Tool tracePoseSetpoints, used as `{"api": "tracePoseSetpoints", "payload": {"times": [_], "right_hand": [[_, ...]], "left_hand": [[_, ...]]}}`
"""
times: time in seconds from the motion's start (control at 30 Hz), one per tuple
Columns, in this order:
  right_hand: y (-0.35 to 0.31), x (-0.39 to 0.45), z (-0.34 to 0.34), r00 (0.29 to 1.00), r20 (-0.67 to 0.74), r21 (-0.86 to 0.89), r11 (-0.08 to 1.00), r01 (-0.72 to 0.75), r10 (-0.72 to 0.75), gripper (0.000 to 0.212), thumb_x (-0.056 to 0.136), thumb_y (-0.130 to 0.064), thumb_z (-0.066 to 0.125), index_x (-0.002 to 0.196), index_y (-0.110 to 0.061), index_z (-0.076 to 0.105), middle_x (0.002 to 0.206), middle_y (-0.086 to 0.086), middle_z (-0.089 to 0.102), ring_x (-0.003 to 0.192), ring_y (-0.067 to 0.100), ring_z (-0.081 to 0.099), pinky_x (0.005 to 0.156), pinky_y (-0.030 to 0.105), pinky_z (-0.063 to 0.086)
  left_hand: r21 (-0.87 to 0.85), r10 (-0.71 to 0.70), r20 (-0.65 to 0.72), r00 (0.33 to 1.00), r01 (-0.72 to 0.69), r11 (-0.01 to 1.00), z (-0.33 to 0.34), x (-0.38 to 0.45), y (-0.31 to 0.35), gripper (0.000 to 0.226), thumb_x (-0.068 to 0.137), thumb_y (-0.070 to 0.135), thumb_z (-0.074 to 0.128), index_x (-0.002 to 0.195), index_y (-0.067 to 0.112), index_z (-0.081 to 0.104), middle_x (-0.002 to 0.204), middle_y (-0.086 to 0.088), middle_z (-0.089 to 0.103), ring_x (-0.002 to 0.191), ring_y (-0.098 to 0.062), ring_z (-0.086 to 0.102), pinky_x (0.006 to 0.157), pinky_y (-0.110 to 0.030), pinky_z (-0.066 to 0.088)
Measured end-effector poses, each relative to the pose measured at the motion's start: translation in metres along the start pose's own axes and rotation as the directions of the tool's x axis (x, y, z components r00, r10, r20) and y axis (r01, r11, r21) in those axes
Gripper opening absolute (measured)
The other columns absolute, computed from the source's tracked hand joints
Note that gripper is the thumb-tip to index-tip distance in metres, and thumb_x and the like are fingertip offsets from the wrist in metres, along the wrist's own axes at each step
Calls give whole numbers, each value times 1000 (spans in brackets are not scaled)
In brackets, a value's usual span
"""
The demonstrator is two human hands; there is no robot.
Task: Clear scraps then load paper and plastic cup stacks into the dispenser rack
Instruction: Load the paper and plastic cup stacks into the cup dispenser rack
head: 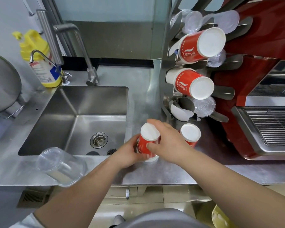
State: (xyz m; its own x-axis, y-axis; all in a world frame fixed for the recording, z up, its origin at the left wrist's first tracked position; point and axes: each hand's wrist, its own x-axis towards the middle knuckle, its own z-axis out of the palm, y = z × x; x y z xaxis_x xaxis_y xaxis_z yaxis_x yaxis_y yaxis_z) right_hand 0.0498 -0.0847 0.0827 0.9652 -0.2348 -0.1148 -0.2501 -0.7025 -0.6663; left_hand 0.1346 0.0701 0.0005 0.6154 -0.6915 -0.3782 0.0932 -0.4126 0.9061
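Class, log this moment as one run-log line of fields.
phase: loading | left hand: grips red paper cup stack | right hand: grips same stack | second stack: on counter | rack: partly filled

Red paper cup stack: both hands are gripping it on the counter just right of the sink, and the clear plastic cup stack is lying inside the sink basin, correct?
Not quite. The head view shows the clear plastic cup stack lying on the counter's front edge, left of the hands, not inside the sink. The rest holds: left hand and right hand both grip the red paper cup stack right of the sink.
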Motion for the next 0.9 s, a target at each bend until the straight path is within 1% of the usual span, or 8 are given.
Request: {"api": "tracePoseSetpoints", "payload": {"times": [0.1, 0.23, 0.4, 0.5, 0.6, 0.67, 0.8, 0.9], "right_hand": [[-4, 0, -5, 1000, -6, 5, 1000, 19, -19, 77, 73, -31, 70, 137, -50, 31, 132, -7, 44, 95, 5, 44, 82, 18, 33], [-10, 1, -15, 998, -29, 14, 998, 55, -54, 78, 72, -31, 70, 138, -48, 32, 130, -7, 45, 99, 4, 45, 85, 20, 35], [-22, 0, -29, 994, -64, 31, 995, 95, -93, 77, 73, -33, 71, 139, -47, 34, 126, -11, 45, 107, 3, 45, 86, 17, 33], [-34, -2, -40, 990, -76, 34, 992, 123, -120, 76, 75, -33, 71, 140, -45, 34, 122, -14, 42, 111, 3, 44, 88, 15, 33], [-50, -8, -52, 985, -80, 2, 988, 156, -156, 75, 76, -33, 71, 141, -45, 34, 122, -14, 42, 113, 3, 43, 92, 17, 32], [-63, -13, -58, 978, -88, -6, 982, 190, -190, 76, 76, -34, 70, 141, -47, 34, 123, -16, 41, 115, 1, 42, 92, 16, 31], [-88, -19, -72, 958, -97, -24, 963, 267, -268, 76, 76, -35, 68, 141, -50, 32, 124, -20, 39, 109, -7, 36, 87, 6, 28], [-104, -24, -78, 935, -117, -41, 942, 333, -336, 76, 74, -36, 68, 141, -48, 35, 121, -20, 40, 107, -11, 34, 85, -2, 26]], "left_hand": [[-20, 12, 7, 1000, -12, 1000, -3, -1, 5, 76, 67, 16, 81, 134, 26, 47, 114, 4, 67, 104, -10, 67, 92, -28, 54], [8, 61, -1, 998, -61, 998, -8, -5, 15, 63, 76, 8, 79, 126, 33, 50, 101, 18, 68, 89, 12, 64, 71, -4, 47], [54, 87, -33, 996, -85, 995, -14, -15, 32, 63, 73, 28, 80, 125, 46, 49, 108, 24, 68, 99, 10, 61, 77, -5, 46], [41, 102, -78, 992, -99, 994, -17, -21, 38, 70, 66, 40, 79, 131, 38, 50, 118, 16, 66, 110, -2, 61, 93, -23, 48], [27, 126, -114, 985, -124, 992, -18, -30, 45, 72, 68, 42, 80, 133, 34, 50, 122, 12, 65, 114, -7, 60, 98, -30, 49], [8, 147, -135, 980, -148, 989, -19, -35, 51, 63, 75, 34, 81, 131, 34, 52, 119, 13, 67, 113, -5, 61, 93, -28, 51], [-24, 182, -179, 967, -189, 982, -21, -52, 69, 46, 81, 30, 78, 118, 45, 56, 108, 20, 67, 106, 4, 60, 61, -8, 46], [-63, 221, -217, 951, -240, 969, -23, -67, 80, 49, 81, 30, 77, 119, 50, 54, 114, 22, 66, 108, 8, 58, 62, -10, 49]]}}
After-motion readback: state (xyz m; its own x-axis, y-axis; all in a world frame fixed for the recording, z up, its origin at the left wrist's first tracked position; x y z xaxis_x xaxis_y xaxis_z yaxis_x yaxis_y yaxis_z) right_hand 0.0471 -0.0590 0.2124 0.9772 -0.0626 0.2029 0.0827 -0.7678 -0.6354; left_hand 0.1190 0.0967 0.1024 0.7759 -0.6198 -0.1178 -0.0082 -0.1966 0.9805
